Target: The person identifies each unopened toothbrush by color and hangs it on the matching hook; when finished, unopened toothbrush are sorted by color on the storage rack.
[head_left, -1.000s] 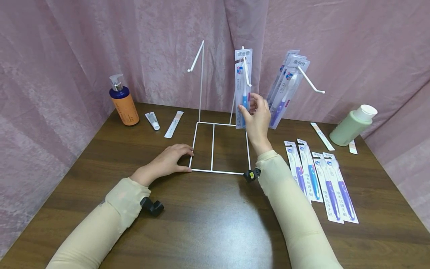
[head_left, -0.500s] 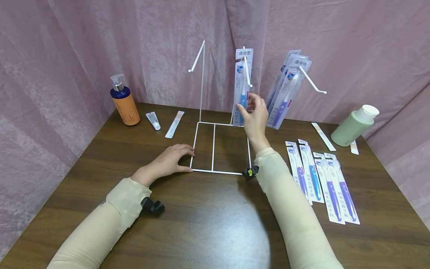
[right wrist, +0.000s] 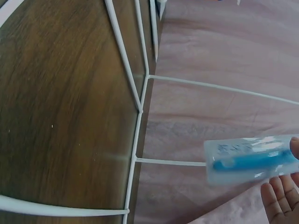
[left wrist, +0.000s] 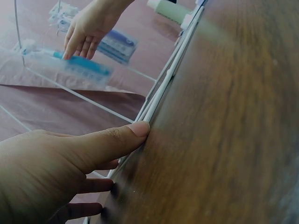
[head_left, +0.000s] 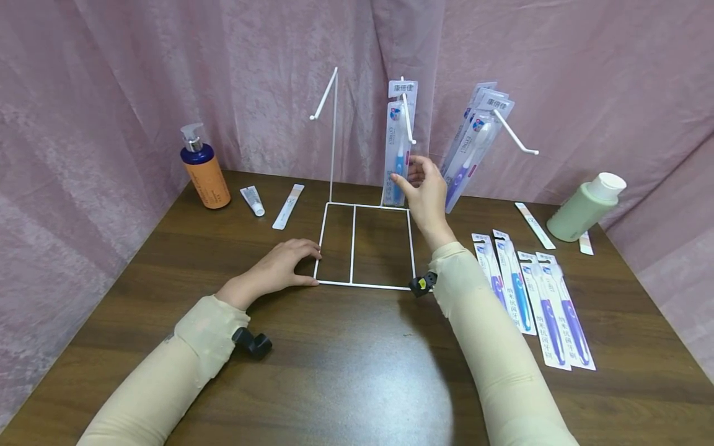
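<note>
In the head view, a packaged blue toothbrush (head_left: pixel 400 152) hangs from the middle hook (head_left: pixel 408 121) of a white wire display rack (head_left: pixel 353 244). My right hand (head_left: pixel 426 192) pinches the lower part of this pack, thumb in front. The other fingers are loosely bent; in the right wrist view they sit beside the toothbrush pack (right wrist: pixel 252 158). My left hand (head_left: pixel 279 269) rests at the rack base's front left corner, thumb and fingers spread around it. The left wrist view shows my left thumb (left wrist: pixel 110 142) against the base wire.
Several packaged purple toothbrushes (head_left: pixel 474 148) hang on the right hook; the left hook (head_left: pixel 325 96) is bare. Packaged toothbrushes (head_left: pixel 549 310) lie at the right. An orange pump bottle (head_left: pixel 206 176), a small tube (head_left: pixel 253 200), white sachets (head_left: pixel 288 206) and a green bottle (head_left: pixel 582 210) stand or lie around.
The lower end of the blue toothbrush pack has swung slightly left and back, along with my right thumb. My left hand stays in place at the rack.
</note>
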The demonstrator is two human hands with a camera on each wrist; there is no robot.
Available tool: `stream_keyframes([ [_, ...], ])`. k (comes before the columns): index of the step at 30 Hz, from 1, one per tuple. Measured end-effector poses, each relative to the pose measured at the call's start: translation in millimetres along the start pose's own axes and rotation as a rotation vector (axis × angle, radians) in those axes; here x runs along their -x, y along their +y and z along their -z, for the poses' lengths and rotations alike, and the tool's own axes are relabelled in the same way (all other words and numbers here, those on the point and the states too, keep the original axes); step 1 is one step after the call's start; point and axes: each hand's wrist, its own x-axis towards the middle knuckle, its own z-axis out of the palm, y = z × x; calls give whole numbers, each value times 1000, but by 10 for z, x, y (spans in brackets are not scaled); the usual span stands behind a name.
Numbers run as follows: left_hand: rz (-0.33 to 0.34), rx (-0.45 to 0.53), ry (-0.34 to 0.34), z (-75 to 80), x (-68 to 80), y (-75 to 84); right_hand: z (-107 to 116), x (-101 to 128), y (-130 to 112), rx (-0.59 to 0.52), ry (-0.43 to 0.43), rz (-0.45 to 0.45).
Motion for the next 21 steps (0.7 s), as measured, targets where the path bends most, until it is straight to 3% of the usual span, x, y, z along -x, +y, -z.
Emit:
stream_keyframes([
  [10, -4, 0, 0, 5, -7, 21, 114, 59, -53, 35, -34, 66],
  [21, -11, 10, 6, 6, -3, 6, 546, 334, -201, 135, -106, 141],
])
